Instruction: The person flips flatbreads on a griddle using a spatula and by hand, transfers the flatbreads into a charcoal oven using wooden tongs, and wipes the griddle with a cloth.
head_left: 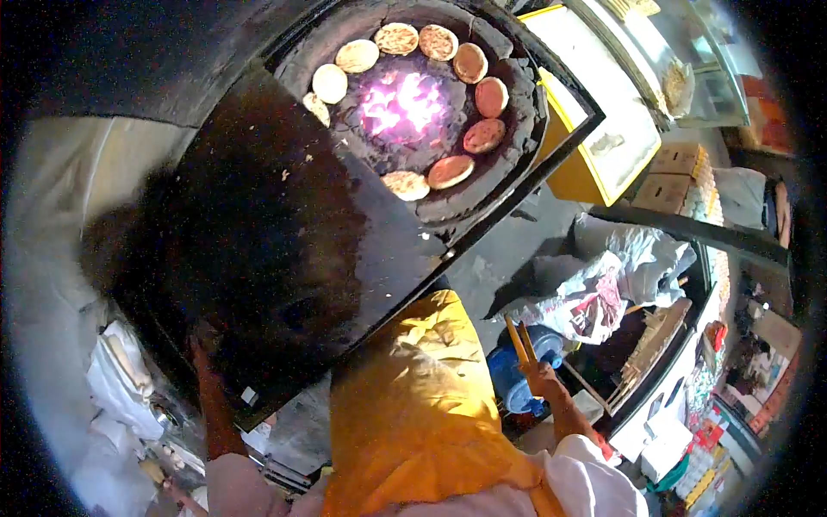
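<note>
My right hand [541, 379] is wrapped round a pair of yellowish tongs [520, 342], whose two arms point up and stand slightly apart with nothing between them. My left hand [203, 341] is at the near left edge of a large dark metal plate [284, 250]; deep shadow hides its fingers. Beyond the plate is a round clay oven [508, 164], partly covered by it. Several round flatbreads [397, 39] ring the oven's inside around glowing coals [403, 105]. Some are pale, others browned or reddish in the firelight.
An orange apron [422, 370] hangs in front of my body. A blue water bottle [517, 379] stands below the tongs, near crumpled plastic sacks [594, 284]. A yellow-edged white panel [616, 142] and cartons [668, 172] with egg trays are at right. White bags [125, 379] lie at left.
</note>
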The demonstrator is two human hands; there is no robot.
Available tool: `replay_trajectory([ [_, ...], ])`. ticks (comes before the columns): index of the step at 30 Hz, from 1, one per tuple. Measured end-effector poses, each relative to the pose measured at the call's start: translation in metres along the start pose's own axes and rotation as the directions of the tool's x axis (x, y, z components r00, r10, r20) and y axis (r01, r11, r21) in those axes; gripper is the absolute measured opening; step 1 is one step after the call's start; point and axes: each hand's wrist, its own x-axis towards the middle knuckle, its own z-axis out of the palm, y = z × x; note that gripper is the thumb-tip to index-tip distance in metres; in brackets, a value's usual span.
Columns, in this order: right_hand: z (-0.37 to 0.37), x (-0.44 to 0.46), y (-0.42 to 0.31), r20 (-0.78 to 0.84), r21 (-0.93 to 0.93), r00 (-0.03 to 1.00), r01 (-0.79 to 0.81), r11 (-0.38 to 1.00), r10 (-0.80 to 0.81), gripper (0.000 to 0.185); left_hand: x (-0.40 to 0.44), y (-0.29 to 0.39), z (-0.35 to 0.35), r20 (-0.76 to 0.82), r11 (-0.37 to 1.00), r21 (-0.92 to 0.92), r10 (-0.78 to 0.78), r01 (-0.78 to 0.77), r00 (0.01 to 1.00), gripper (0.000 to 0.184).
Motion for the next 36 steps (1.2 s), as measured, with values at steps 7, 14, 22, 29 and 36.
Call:
replay_trajectory([
  [7,-0.061,0.054,-0.007,-0.131,0.287,0.980,0.180,0.941,-0.147,0.015,-0.093,0.044,0.199,0.136,0.999,-0.022,-0.044,0.047,0.990,0.072],
  [14,-0.071,0.098,0.028,0.399,0.900,0.917,-0.391,0.194,-0.003,0.010,-0.181,0.087,0.373,0.304,0.973,0.163,0.108,-0.163,0.947,0.066],
  [22,0.017,0.052,0.033,0.045,0.999,0.936,-0.052,0.012,0.348,0.035,-0.103,0.057,0.352,0.775,0.981,-0.147,0.193,-0.125,0.602,0.048],
  [29,0.030,-0.048,-0.060,-0.081,0.822,0.802,-0.282,0.494,0.592,0.064,-0.148,0.064,0.347,0.576,0.927,0.029,0.290,-0.373,0.764,0.045],
  [36,0.118,-0.153,-0.089,0.004,0.875,0.792,-0.298,0.382,0.611,0.075,-0.309,-0.031,0.301,0.965,0.765,0.199,-0.043,-0.612,0.260,0.031],
])
